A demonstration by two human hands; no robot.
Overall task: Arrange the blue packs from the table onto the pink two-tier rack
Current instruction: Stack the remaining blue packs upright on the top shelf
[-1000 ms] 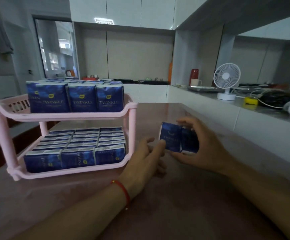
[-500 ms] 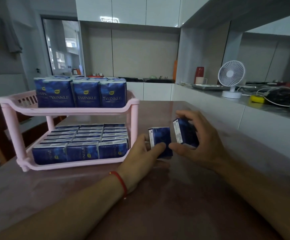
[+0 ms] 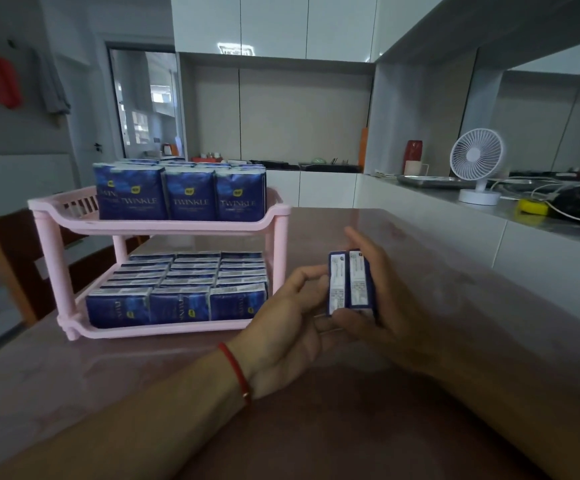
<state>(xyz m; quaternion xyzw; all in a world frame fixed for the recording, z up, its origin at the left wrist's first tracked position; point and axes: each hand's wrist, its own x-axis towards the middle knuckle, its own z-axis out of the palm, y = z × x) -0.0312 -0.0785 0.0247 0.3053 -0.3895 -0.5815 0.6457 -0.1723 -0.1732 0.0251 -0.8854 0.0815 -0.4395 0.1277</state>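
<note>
Two blue packs (image 3: 349,284) stand pressed together on edge, white label sides toward me, just above the table right of the pink two-tier rack (image 3: 163,226). My right hand (image 3: 389,299) wraps around them from the right and behind. My left hand (image 3: 288,323) touches the left pack with its fingertips from the left. The rack's upper tier holds upright blue packs (image 3: 181,194) marked TWINKLE. Its lower tier holds several rows of packs lying on their sides (image 3: 181,289).
The brown glossy table (image 3: 143,382) spreads around the rack. A wooden chair (image 3: 7,258) stands at the left behind the rack. At the right a counter carries a white fan (image 3: 477,168), a red cup, cables and a yellow object.
The two packs were apart with one in each hand; they are now side by side, turned edge-on, held higher. My view has shifted so the rack sits further right.
</note>
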